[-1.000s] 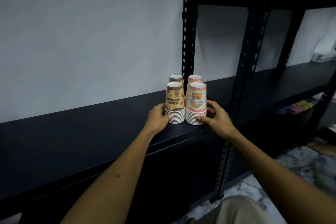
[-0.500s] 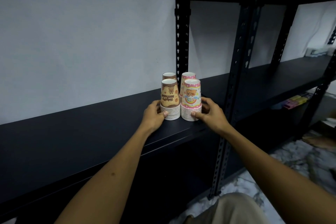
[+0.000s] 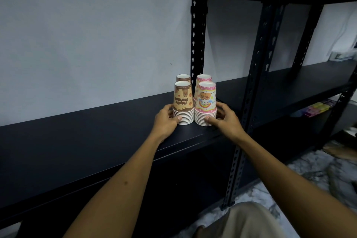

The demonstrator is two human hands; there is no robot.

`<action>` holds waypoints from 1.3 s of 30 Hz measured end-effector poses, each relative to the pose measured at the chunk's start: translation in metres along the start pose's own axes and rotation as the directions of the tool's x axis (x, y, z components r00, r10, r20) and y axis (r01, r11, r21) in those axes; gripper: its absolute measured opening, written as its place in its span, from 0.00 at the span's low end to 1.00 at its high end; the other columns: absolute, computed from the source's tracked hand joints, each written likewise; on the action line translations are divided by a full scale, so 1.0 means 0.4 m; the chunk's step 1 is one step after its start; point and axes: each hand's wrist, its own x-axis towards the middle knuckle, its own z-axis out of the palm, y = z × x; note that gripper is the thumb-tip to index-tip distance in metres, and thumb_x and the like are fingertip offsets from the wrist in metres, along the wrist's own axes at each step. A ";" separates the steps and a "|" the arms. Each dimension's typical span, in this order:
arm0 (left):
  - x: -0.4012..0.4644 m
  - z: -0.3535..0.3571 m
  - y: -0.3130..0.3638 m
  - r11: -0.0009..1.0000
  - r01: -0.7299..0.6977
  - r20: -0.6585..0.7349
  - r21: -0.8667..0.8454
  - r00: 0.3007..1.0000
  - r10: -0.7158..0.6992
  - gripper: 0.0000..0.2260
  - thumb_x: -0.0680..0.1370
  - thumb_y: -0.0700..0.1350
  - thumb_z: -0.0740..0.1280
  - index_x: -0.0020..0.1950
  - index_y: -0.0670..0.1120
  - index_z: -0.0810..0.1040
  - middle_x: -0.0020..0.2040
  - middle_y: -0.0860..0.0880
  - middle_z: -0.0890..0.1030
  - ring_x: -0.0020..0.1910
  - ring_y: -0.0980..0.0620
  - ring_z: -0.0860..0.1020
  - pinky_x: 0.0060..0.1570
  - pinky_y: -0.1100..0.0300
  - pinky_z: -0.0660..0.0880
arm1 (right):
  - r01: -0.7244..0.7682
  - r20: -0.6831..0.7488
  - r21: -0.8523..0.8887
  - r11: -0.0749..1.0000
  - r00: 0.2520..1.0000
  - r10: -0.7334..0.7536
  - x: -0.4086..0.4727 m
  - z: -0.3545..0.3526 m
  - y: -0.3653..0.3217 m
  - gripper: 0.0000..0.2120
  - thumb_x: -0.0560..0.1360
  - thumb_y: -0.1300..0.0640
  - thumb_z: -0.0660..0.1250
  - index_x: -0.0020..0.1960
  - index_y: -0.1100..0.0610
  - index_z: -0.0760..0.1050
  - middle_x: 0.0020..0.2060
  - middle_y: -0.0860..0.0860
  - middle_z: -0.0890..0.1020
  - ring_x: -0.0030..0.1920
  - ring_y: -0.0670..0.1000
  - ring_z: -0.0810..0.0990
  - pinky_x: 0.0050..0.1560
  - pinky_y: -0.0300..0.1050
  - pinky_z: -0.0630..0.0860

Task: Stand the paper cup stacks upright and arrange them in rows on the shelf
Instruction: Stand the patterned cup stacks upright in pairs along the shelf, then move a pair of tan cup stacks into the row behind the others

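Brown front cup stack [image 3: 183, 103] and pink front cup stack [image 3: 206, 104] are standing upright before two rear stacks on the black shelf [image 3: 96, 141], unmoved since a moment ago. Left hand [image 3: 166, 120] and right hand [image 3: 225, 119] are still cupping their bases, fingers curled; the squaring-up is seemingly finishing.

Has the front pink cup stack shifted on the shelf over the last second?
Cannot tell. The front pink cup stack keeps about the same spot beside the upright post; the camera itself moved.

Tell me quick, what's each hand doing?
Left hand: closed around the front brown paper cup stack.
Right hand: closed around the front pink paper cup stack.
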 end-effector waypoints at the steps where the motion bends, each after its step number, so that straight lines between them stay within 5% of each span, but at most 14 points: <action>1: -0.002 -0.001 0.001 1.000 0.000 0.003 0.001 1.000 0.000 0.25 0.75 0.38 0.70 0.71 0.44 0.68 0.66 0.46 0.76 0.64 0.50 0.75 0.63 0.56 0.72 | -0.002 0.001 0.001 1.000 1.000 0.002 0.000 0.000 -0.001 0.31 0.70 0.57 0.75 0.69 0.54 0.67 0.64 0.51 0.78 0.64 0.50 0.76 0.65 0.52 0.73; 7: -0.007 -0.004 0.006 1.000 0.010 0.021 0.006 1.000 -0.010 0.27 0.75 0.38 0.70 0.72 0.44 0.66 0.68 0.46 0.74 0.65 0.50 0.74 0.64 0.56 0.71 | -0.020 -0.002 -0.040 0.999 1.000 0.020 -0.003 0.003 -0.006 0.34 0.71 0.56 0.74 0.72 0.54 0.63 0.67 0.52 0.74 0.66 0.52 0.74 0.67 0.52 0.71; 11: -0.005 -0.016 -0.003 0.998 0.057 0.009 -0.022 0.998 -0.057 0.32 0.74 0.39 0.71 0.74 0.42 0.62 0.68 0.43 0.74 0.65 0.48 0.74 0.65 0.53 0.72 | -0.054 -0.141 -0.115 0.992 0.989 0.038 -0.023 0.029 -0.011 0.41 0.71 0.54 0.74 0.76 0.54 0.55 0.72 0.56 0.67 0.70 0.56 0.68 0.67 0.55 0.70; 16: -0.032 -0.039 -0.016 0.995 0.064 -0.057 0.077 0.997 -0.059 0.28 0.75 0.42 0.71 0.73 0.43 0.66 0.68 0.43 0.73 0.66 0.47 0.73 0.65 0.54 0.71 | 0.057 -0.318 -0.349 0.935 0.932 -0.176 -0.095 0.086 -0.019 0.31 0.72 0.52 0.71 0.71 0.56 0.63 0.64 0.56 0.71 0.63 0.54 0.71 0.61 0.53 0.73; 21: -0.089 -0.128 -0.035 0.943 0.002 -0.072 0.331 0.997 0.024 0.15 0.76 0.44 0.69 0.63 0.46 0.78 0.64 0.46 0.77 0.62 0.50 0.76 0.63 0.58 0.71 | 0.239 -0.069 -0.364 0.900 0.957 -0.282 -0.142 0.176 -0.065 0.21 0.74 0.56 0.69 0.65 0.56 0.71 0.58 0.52 0.77 0.58 0.50 0.75 0.60 0.51 0.75; 27: -0.201 -0.332 -0.072 0.870 0.087 -0.196 0.485 0.981 0.011 0.08 0.77 0.43 0.67 0.52 0.44 0.83 0.56 0.48 0.82 0.56 0.52 0.78 0.54 0.64 0.70 | 0.343 0.216 -0.414 0.843 0.937 -0.275 -0.145 0.328 -0.136 0.20 0.73 0.52 0.68 0.63 0.56 0.73 0.56 0.53 0.80 0.57 0.52 0.77 0.58 0.53 0.75; 39: -0.523 -0.654 -0.159 0.754 0.269 -0.501 0.600 0.861 0.091 0.07 0.75 0.43 0.68 0.50 0.46 0.83 0.46 0.50 0.84 0.46 0.52 0.80 0.49 0.55 0.77 | 0.529 0.574 -0.184 0.828 0.742 -0.346 -0.238 0.727 -0.340 0.15 0.75 0.51 0.67 0.60 0.55 0.76 0.54 0.50 0.81 0.53 0.48 0.78 0.54 0.46 0.77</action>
